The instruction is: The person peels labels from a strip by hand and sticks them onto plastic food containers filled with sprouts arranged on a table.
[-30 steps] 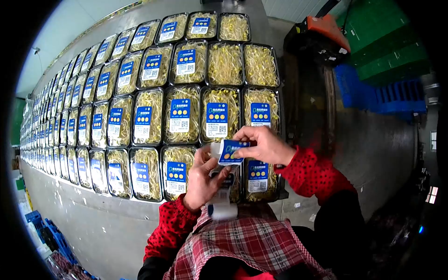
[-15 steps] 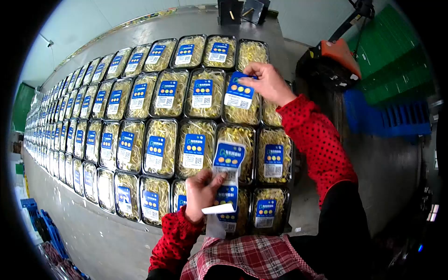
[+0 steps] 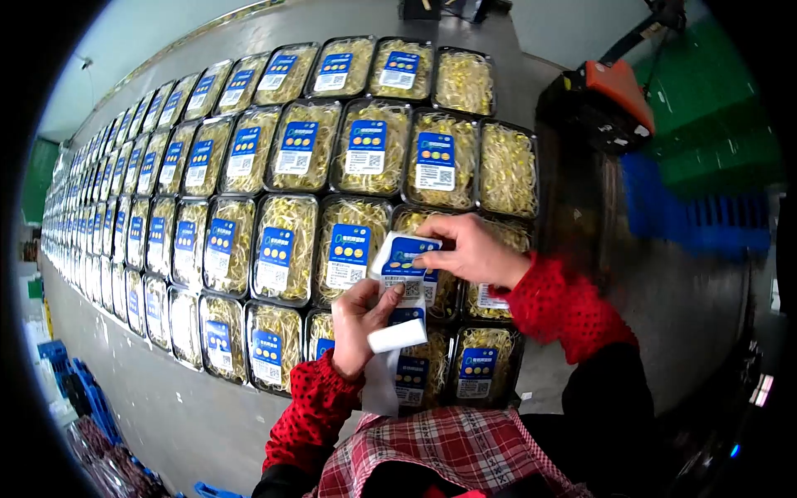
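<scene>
My left hand (image 3: 359, 325) grips a strip of blue-and-white labels (image 3: 405, 286), low in front of me over the packed trays. At the top of that strip, my right hand (image 3: 473, 249) pinches the upper label between thumb and fingers. A curled white end of backing paper (image 3: 397, 336) hangs by my left thumb. Beneath both hands lie black trays of bean sprouts. Up from my right hand, one sprout tray (image 3: 440, 159) bears a blue-and-white label. The sprout tray (image 3: 508, 170) beside it and the sprout tray (image 3: 464, 80) at the row's end show no label.
Rows of labelled sprout trays (image 3: 220, 249) stretch away to the left on a grey table (image 3: 282, 26). At the right stand an orange-and-black machine (image 3: 610, 100), green crates (image 3: 706, 108) and a blue pallet (image 3: 722, 220). More blue crates (image 3: 91, 402) are at lower left.
My right hand has left the tray in the second row, where the label now lies flat, and has come down to the label strip in my left hand. The view has shifted slightly.
</scene>
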The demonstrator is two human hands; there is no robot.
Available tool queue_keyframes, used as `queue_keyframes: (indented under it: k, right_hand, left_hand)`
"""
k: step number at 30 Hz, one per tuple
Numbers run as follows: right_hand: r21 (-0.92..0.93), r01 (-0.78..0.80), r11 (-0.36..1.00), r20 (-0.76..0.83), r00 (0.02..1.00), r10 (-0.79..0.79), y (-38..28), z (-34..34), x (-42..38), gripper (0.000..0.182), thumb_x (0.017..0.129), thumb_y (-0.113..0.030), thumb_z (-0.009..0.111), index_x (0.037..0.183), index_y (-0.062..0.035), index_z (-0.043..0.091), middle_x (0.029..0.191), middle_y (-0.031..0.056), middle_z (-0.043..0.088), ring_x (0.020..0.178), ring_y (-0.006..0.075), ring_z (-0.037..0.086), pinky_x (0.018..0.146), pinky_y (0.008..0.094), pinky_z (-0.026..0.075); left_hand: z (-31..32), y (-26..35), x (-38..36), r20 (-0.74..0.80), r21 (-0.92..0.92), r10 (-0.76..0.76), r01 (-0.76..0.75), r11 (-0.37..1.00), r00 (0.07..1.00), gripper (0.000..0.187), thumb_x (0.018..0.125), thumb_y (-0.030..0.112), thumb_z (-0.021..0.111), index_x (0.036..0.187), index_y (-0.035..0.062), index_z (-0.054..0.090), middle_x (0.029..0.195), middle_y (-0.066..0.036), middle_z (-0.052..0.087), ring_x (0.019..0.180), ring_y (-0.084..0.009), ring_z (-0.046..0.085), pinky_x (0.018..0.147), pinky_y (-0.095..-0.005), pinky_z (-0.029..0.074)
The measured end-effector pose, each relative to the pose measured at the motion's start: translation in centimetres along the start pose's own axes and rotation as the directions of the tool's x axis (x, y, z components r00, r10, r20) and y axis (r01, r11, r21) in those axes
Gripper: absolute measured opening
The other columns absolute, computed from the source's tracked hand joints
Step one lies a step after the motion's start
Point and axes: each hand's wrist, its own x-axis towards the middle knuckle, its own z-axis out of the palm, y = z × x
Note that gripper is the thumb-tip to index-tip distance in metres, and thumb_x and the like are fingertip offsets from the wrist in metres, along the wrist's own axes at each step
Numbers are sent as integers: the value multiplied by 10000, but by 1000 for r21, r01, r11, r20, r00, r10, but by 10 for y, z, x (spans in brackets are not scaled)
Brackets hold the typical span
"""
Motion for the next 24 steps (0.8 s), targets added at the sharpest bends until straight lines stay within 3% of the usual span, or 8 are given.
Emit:
queue_keyframes:
  k: [3, 4, 7, 14, 15, 18, 20, 24]
  right_hand:
    - [-13, 10, 1000, -51, 999, -11, -9, 9, -26, 252, 814, -144, 783, 981, -1, 659, 788, 137, 689, 640, 199, 643, 613, 349, 502]
    - [-14, 51, 999, -74, 996, -52, -11, 12, -35, 246, 818, -136, 778, 974, 5, 652, 782, 146, 681, 626, 208, 640, 599, 355, 497]
    - [-49, 99, 994, -172, 979, -106, -18, 12, -58, 275, 822, -105, 770, 1037, 15, 647, 844, 175, 691, 720, 303, 693, 628, 380, 515]
    - [-171, 110, 979, -198, 970, -144, -11, -11, -71, 298, 836, -59, 722, 1116, 6, 642, 987, 186, 702, 866, 349, 709, 719, 403, 561]
    - [-160, 110, 981, -186, 973, -139, -14, -14, -70, 296, 840, -61, 719, 1117, 6, 642, 996, 189, 700, 868, 351, 707, 723, 407, 560]
    - [-151, 107, 983, -185, 973, -135, -10, -14, -70, 303, 842, -81, 729, 1121, -2, 643, 983, 176, 702, 847, 350, 705, 712, 403, 558]
    - [-194, 76, 978, -221, 968, -119, -5, -16, -69, 284, 835, -95, 742, 1085, 1, 648, 947, 170, 705, 822, 343, 704, 692, 388, 556]
    - [-238, 189, 953, -291, 922, -256, 6, -23, -66, 134, 869, -124, 736, 975, -41, 729, 861, 117, 736, 745, 204, 720, 613, 305, 571]
  left_hand:
    - [1, 11, 12, 103, 523, 552, -517, 678, 827, 237, 747, 95, 822, 802, -45, 639, 1407, -230, 468, 1192, -329, 546, 929, -418, 493]
    - [0, 24, 16, 169, 487, 608, -602, 633, 776, 237, 722, 77, 827, 834, -29, 648, 1388, -212, 507, 1251, -339, 510, 1019, -452, 424]
    - [4, 23, 28, 439, 45, 425, -492, 870, 792, 337, 691, -17, 782, 977, -2, 603, 1335, -181, 563, 1218, -324, 546, 1007, -396, 432]
    - [19, 7, 37, 582, -224, 245, -138, 965, 775, 574, 710, -173, 619, 1232, 63, 588, 1319, -115, 575, 1211, -256, 546, 1049, -347, 400]
    - [28, 27, 38, 567, -161, 362, -331, 930, 740, 488, 743, -134, 671, 1187, 62, 623, 1292, -119, 584, 1189, -270, 560, 1031, -347, 417]
    - [36, 43, 46, 520, -77, 410, -437, 896, 749, 348, 779, -61, 725, 1105, 46, 667, 1201, -119, 628, 1123, -268, 598, 976, -352, 455]
    - [46, 32, 45, 409, 1, 343, -376, 927, 846, 196, 850, 37, 741, 1036, 2, 691, 921, -85, 702, 804, -188, 649, 721, -305, 510]
    - [51, 39, 25, 365, 26, -122, 121, 992, 923, 200, 880, 96, 757, 997, -57, 703, 811, -65, 720, 680, -87, 622, 586, -247, 509]
